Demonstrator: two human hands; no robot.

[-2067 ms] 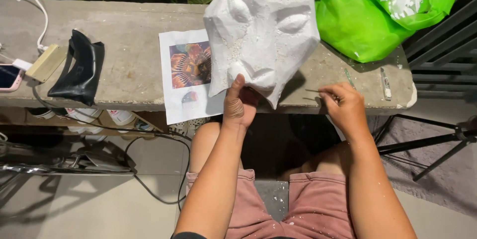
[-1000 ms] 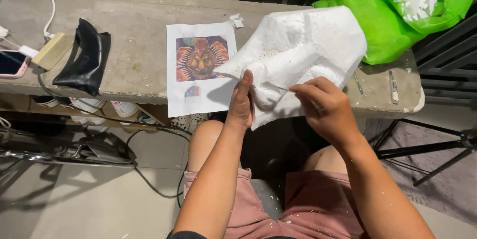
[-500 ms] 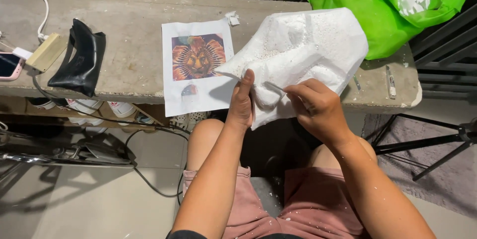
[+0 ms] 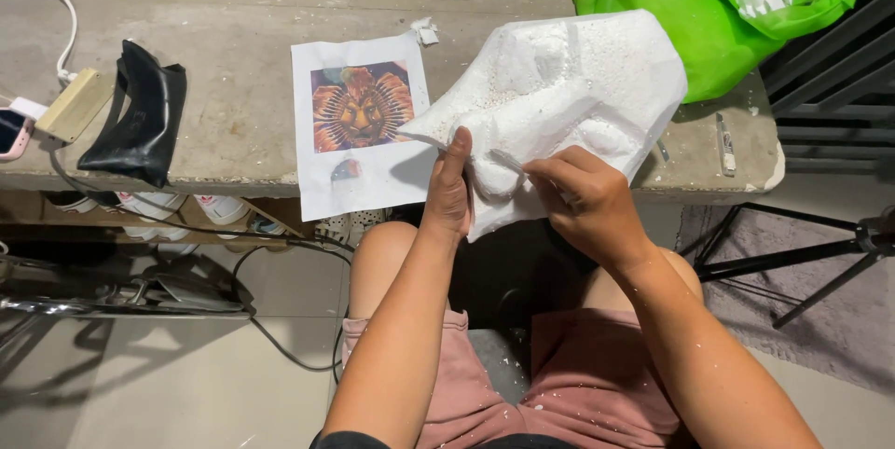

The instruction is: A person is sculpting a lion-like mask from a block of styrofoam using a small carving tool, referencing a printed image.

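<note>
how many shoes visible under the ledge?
3 white shoes under the concrete ledge, in a row: one at left, one next, one rightmost. All are partly hidden by the ledge; more may sit behind.

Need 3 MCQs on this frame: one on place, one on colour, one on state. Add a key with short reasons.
1. Where does the printed lion picture lie?
A. on the concrete ledge
B. on the floor
C. in the bag

2. What colour is the plastic bag?
A. blue
B. green
C. black

3. How is the white foam mask held?
A. lying untouched
B. left hand steadies it, right hand works on it with a thin tool
C. hung on a wall

Key: 1 A, the sheet lies flat on the ledge; 2 B, bright green; 3 B, both hands are at its lower edge.
</note>
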